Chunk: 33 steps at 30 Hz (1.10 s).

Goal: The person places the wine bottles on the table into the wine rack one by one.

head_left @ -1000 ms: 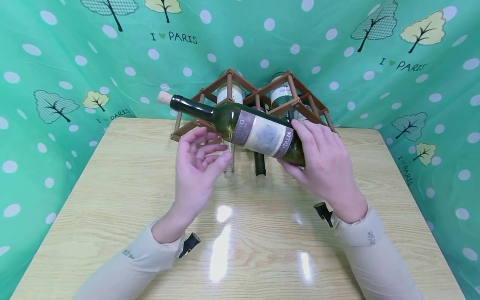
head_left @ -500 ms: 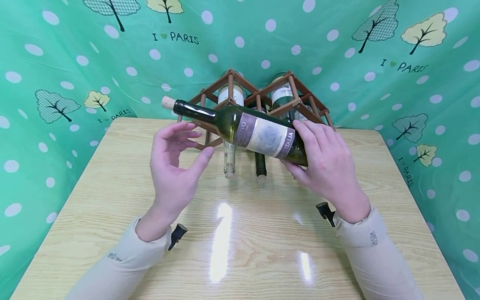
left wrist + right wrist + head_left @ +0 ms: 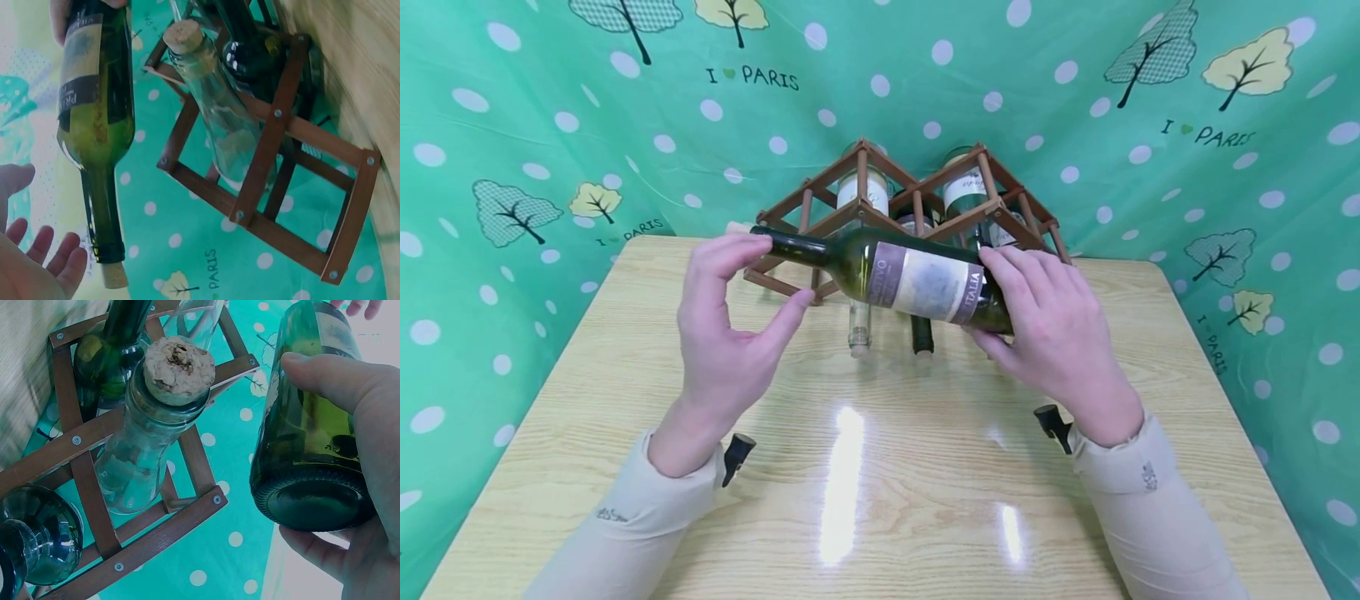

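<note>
A green wine bottle with a cream and purple label hangs in the air, lying nearly level with its neck to the left. My right hand grips it near the base; in the right wrist view the thumb lies along its side and the fingers curl beneath the base. My left hand is by the neck, thumb and fingers spread apart. In the left wrist view its fingers stand beside the neck and the cork, not wrapped round them; whether a fingertip touches cannot be told.
Behind the held bottle stands a brown wooden wine rack on the wood-grain table. Several bottles lie in it, including a clear corked bottle and a dark green one. A green dotted curtain hangs behind.
My left hand has moved left along the bottle, from its shoulder to the neck end. The neck has dipped a little. My right hand keeps its hold on the base end.
</note>
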Motion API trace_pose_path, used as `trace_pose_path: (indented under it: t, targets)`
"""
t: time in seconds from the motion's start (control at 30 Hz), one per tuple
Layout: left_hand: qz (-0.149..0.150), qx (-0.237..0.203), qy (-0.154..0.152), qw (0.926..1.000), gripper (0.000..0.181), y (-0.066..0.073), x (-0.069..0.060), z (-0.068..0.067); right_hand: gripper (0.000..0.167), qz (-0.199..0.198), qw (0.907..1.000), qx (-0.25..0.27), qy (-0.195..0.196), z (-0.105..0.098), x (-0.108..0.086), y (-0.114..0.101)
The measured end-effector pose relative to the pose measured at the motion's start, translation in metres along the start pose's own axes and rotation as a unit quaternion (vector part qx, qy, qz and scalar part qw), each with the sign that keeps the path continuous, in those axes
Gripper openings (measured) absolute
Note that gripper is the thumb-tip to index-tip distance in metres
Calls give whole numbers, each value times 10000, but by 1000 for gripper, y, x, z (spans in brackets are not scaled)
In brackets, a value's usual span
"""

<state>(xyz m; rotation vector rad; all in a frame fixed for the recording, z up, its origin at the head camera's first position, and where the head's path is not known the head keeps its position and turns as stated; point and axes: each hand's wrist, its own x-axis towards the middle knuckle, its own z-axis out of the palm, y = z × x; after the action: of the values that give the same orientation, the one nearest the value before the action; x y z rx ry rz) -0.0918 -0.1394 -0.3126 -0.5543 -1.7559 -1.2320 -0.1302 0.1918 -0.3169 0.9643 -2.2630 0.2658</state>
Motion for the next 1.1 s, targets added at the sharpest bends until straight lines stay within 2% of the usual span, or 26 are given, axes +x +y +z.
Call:
trace_pose_path:
  t: [0.1,0.2,0.33,0.43,0.53,0.77,0.97,1.1]
  targets:
    - [225,220,-333,9989,47,-2,1,-3,94,-65,10000,16,10,0,0,0]
    - [455,387,-879,9943,55,-6,1,-8,95,-130,9999,40,39,0,0,-1]
    - [827,633,-1581,9819,63,-11,2,-14,96,-215,9997,55,43,-1,0,-1]
    - [1009,793,-1918,9730,65,-13,3,-16,95,-305,9995,65,43,-1,0,-1]
    - [1143,923,-2153,9654,68,-14,4,-18,94,-373,9993,66,1,-1,0,0]
    - [1425,1257,-2542,9483,60,-19,5,-20,91,-455,9987,11,-249,0,0,0]
    - [1375,1686,-2939,9308,61,-22,4,-23,93,-541,9980,-40,-336,0,0,-2]
    - [1318,1793,-2979,9283,60,-25,2,-25,92,-615,9973,-30,-394,0,1,-2]
